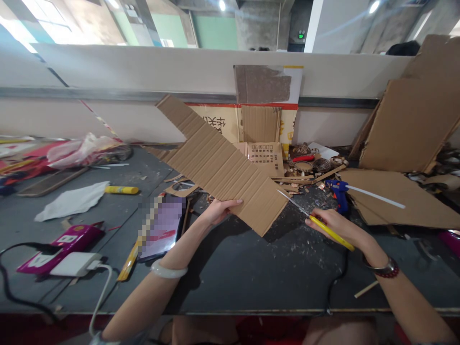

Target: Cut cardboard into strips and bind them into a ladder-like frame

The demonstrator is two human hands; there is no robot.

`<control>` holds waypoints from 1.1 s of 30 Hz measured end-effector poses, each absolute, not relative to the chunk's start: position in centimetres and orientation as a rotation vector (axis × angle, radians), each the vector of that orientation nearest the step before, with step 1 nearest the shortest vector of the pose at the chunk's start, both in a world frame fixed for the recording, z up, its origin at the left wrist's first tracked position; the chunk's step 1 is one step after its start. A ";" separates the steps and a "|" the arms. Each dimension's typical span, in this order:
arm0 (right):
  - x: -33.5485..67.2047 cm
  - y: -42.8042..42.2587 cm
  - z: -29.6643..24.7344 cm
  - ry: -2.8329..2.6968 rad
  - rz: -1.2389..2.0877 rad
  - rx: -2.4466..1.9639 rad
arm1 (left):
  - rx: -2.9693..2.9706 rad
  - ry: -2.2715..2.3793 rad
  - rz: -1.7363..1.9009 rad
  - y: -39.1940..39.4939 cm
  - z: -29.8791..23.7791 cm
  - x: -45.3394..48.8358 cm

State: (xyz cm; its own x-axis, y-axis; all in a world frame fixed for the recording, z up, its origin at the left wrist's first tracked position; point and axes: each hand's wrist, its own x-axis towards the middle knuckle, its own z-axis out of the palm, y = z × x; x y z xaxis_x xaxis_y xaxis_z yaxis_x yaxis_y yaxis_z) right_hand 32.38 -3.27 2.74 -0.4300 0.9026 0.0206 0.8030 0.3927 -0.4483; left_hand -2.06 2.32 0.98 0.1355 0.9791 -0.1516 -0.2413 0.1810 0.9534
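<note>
Well, at the left edge of the dark grey work desk [251, 292], a magenta plastic case [59, 250] lies partly under a white rectangular charger [74, 264], whose white cable [100, 292] runs off the near edge. Beyond them lie a crumpled white sheet [72, 201] and a yellow glue stick [122, 189], with a clear plastic bag [84, 151] by the far edge. Toward the middle, a dark tablet [161, 230], partly blurred out, lies just left of the left hand [219, 212], whose wrist wears a pale bangle [168, 270]. That hand grasps the near end of a long corrugated cardboard strip [219, 163], fingers spread across its face, and holds it tilted above the desk, its far end rising toward the pale wall [143, 120]. Further right, the right hand [338, 230] is clenched around a yellow-handled craft knife [330, 232] — its thin steel blade [293, 201] reaches the strip's right edge. A dark beaded bracelet [383, 267] circles that wrist. Just past the knife stands a blue hot glue gun [339, 194] with a long white glue stick [373, 196], while a flat brown cardboard sheet [398, 196] lies at the right edge — another [406, 124] leans against the wall.
</note>
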 end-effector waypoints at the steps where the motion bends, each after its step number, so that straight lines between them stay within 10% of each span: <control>1: 32.3 -3.3 2.8 -2.391 0.551 -1.502 | 0.958 1.014 1.113 2.3 1.0 -2.1; 33: 32.4 -4.0 2.9 -2.446 0.453 -1.477 | 0.935 1.016 1.120 2.2 0.5 -2.1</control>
State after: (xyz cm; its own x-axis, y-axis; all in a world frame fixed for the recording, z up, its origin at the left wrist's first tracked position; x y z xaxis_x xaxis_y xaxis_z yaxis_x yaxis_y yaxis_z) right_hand 32.37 -3.96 2.86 -0.4559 0.8886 0.0505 0.8115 0.4384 -0.3864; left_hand -2.08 2.16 0.54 0.1278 0.9788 -0.1602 -0.2540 0.1885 0.9487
